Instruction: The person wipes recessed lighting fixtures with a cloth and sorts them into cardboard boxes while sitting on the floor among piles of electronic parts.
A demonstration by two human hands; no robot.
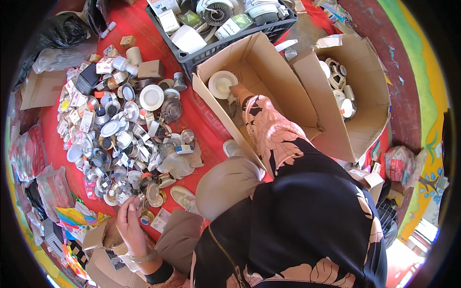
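My right hand reaches into an open cardboard box. Its fingers are closed on the rim of a white round recessed light at the box's far left corner; part of the hand is hidden by the sleeve. My left hand hovers low at the near edge of a large heap of lamps. Its fingers are loosely stretched, and I see nothing held in them. The heap mixes round downlights, silver and glass fittings and small boxes. A larger white round light lies on its far right side.
A dark plastic crate full of lights and boxes stands at the far side. Right of my box, a second cardboard box holds several round fittings. Everything rests on a red cloth. Plastic bags line the left edge.
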